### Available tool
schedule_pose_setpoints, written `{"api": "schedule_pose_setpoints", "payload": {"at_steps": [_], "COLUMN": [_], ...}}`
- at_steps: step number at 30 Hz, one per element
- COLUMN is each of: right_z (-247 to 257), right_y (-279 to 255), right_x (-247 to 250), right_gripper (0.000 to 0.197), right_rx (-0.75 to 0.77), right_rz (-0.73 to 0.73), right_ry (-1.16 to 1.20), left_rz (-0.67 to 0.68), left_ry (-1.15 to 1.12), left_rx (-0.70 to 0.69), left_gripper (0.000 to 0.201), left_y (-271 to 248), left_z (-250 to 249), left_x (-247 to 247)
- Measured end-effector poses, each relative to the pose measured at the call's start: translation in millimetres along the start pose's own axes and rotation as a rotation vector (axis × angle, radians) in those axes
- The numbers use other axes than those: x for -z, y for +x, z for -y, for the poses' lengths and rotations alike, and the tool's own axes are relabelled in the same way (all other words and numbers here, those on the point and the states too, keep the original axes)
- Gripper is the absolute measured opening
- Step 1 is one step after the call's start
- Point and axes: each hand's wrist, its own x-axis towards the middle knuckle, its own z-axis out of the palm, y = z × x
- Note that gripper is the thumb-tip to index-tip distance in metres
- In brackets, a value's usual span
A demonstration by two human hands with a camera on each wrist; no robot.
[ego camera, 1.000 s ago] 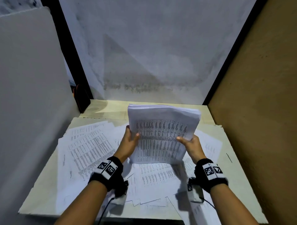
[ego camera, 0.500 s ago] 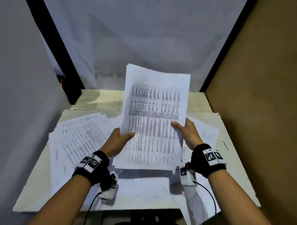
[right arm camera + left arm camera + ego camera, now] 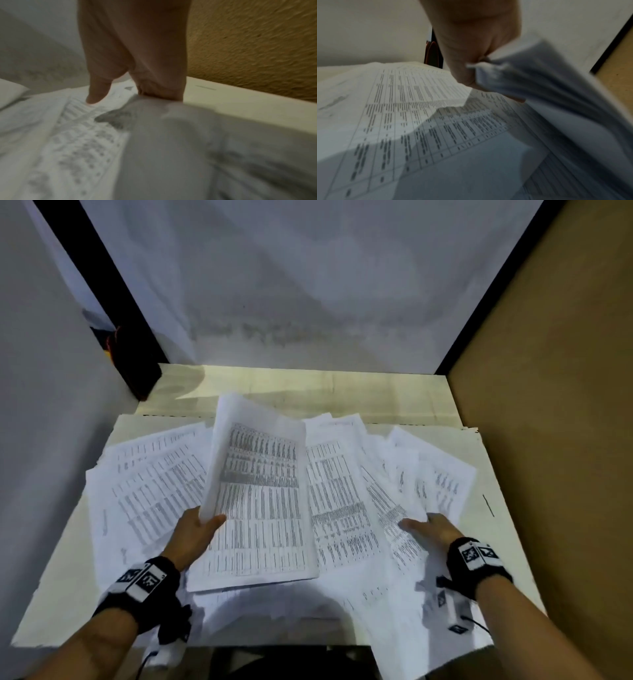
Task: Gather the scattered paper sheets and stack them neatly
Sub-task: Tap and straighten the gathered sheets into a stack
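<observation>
A thick stack of printed sheets (image 3: 260,508) slants over the middle of the table, its near end low and its far end raised. My left hand (image 3: 198,529) grips its left edge, thumb on top; the left wrist view shows the stack (image 3: 539,94) pinched in that hand (image 3: 471,47). Loose printed sheets lie scattered on the left (image 3: 147,491) and fanned on the right (image 3: 342,508). My right hand (image 3: 433,529) rests on the right-hand sheets, thumb (image 3: 97,94) spread out on the paper. Its fingertips are hidden under a sheet's edge (image 3: 163,108).
The pale table (image 3: 342,392) is boxed in by a grey panel (image 3: 51,405) on the left, a white back wall (image 3: 308,285) and a brown board (image 3: 548,405) on the right. Some sheets (image 3: 428,655) hang over the front edge at the right.
The right hand has let go of the stack and dropped onto the loose sheets at the right. The left hand alone has lowered the stack and tilted it to the left.
</observation>
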Motion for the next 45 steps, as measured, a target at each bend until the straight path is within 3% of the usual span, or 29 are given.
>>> {"api": "schedule_pose_setpoints", "payload": {"at_steps": [2,5,9,14,17,19,22,24,28,31,35,40,45], "right_z": [14.8,24.4,27.2,36.9,45.8,46.6,54.5,57.0,62.1,58.3,45.6,32.1,26.1], "right_y": [1.3,14.1,21.1,8.5,-9.6,-14.4,-26.2,-32.3,-43.8,-56.5,-70.8,-75.1,-72.1], "right_x": [-15.8,-30.5,-40.5,-22.0,-0.6,7.8,10.7,9.0,9.8,25.9,57.2,59.1,39.7], "right_gripper": [0.086,0.106,0.074,0.065,0.032,0.024,0.024,0.025,0.029,0.028,0.026,0.018,0.026], "right_rx": [-0.007,0.031,0.033,0.122,0.229,0.287,0.298,0.315,0.348,0.391,0.430,0.415,0.353], "right_rz": [0.061,-0.011,-0.017,-0.128,-0.231,-0.246,-0.297,-0.286,-0.363,-0.456,-0.566,-0.533,-0.472], "right_ry": [-0.024,0.055,0.058,0.073,0.053,0.071,0.036,-0.008,-0.065,-0.047,0.005,-0.014,-0.045], "left_rz": [0.016,0.017,0.019,0.008,0.033,0.036,0.043,0.043,0.028,0.044,0.014,0.019,0.055], "left_ry": [-0.030,-0.042,-0.060,-0.069,-0.111,-0.135,-0.179,-0.209,-0.260,-0.336,-0.360,-0.358,-0.327], "left_rx": [0.005,0.009,-0.024,-0.038,-0.041,-0.042,-0.041,-0.051,-0.087,-0.107,-0.113,-0.089,-0.101], "left_gripper": [0.031,0.035,0.036,0.034,0.029,0.029,0.040,0.031,0.023,0.005,0.015,0.026,0.008], "left_y": [0.5,-0.5,-2.5,-4.5,-6.6,-7.4,-7.8,-12.0,-18.8,-23.2,-22.8,-18.2,-23.3], "left_z": [4.2,2.2,0.4,2.1,3.4,3.3,4.4,1.7,-7.1,-9.9,-12.5,-11.2,-14.1], "left_x": [-3.3,-5.5,-5.1,0.0,4.2,6.7,4.8,0.5,-11.3,-17.2,-20.9,-29.6,-43.3]}}
